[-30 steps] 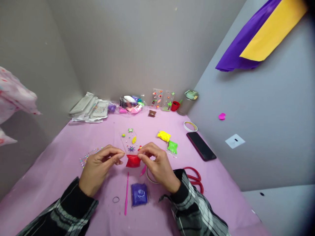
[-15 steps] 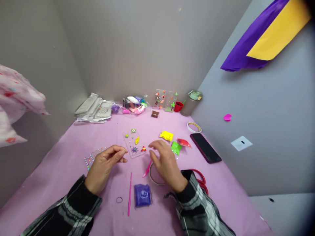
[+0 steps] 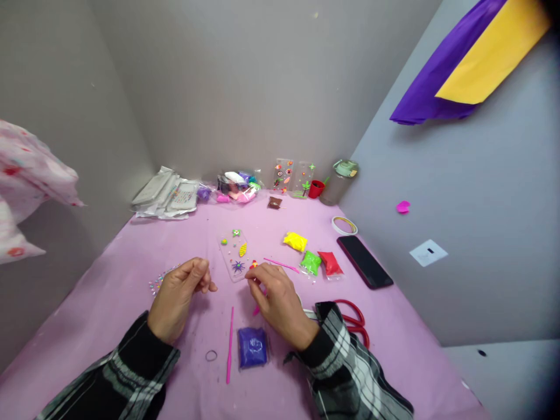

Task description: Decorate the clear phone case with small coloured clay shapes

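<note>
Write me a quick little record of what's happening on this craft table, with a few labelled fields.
Left hand: fingertips pinched together, no held item visible
Right hand: fingertips beside a small red clay piece on a clear phone case
Nearby: pink modelling stick, purple clay packet
Rest: green clay packet, black smartphone, red-handled scissors

Craft corner: pink-covered table (image 3: 109, 326), clay packets (image 3: 294, 241), scissors (image 3: 355, 318).

- a black phone (image 3: 364, 262) lying just beside the red scissors (image 3: 352, 321)
- a bottle (image 3: 339, 182) near a red cup (image 3: 316, 188)
- purple paper (image 3: 420, 87) and yellow paper (image 3: 490, 52) high on the right wall (image 3: 481, 245)
- a pink heart (image 3: 403, 206) stuck on this wall
</note>
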Demonstrator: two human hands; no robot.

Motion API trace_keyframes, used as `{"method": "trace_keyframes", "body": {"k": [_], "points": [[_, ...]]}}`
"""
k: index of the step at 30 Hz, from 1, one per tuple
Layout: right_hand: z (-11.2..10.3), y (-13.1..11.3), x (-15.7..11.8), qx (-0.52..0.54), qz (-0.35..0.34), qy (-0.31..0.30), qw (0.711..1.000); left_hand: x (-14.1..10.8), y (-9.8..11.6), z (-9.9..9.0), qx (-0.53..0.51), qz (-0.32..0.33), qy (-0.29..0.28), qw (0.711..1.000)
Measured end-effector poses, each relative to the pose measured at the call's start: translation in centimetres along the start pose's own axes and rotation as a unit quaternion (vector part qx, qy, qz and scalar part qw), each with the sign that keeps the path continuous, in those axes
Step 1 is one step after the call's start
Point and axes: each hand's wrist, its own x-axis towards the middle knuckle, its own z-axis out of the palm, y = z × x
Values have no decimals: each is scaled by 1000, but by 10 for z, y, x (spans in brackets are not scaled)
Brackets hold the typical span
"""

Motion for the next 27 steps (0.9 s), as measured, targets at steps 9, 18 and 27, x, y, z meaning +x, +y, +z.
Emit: {"method": "trace_keyframes", "body": {"k": [9, 18, 27], "points": [[1, 0, 0, 6, -4, 2, 1000, 0, 3, 5, -55, -28, -13, 998], [1, 0, 0, 11, -6, 7, 1000, 1, 6, 4, -76, -56, -13, 995], [0, 0, 0, 11, -9, 11, 1000, -1, 10, 6, -69, -41, -18, 997]]}}
